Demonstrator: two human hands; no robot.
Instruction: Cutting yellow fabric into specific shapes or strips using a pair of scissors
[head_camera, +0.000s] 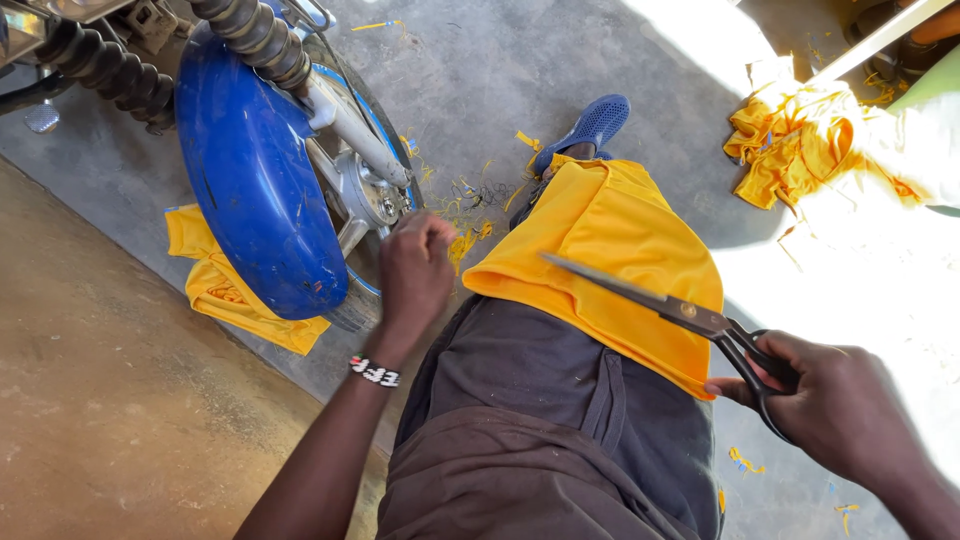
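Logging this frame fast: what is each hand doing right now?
Left hand: fingers pinched shut; what they hold cannot be told.
Right hand: closed on the scissors, above the yellow cloth.

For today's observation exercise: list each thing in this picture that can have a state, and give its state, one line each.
Scissors: blades shut, held over the cloth.
Right hand: gripping the scissor handles.
Left hand: fingers pinched together, raised beside the wheel.
Yellow cloth: draped over the knee.
Yellow pile: crumpled on the floor.
Blue shoe: worn on the foot.
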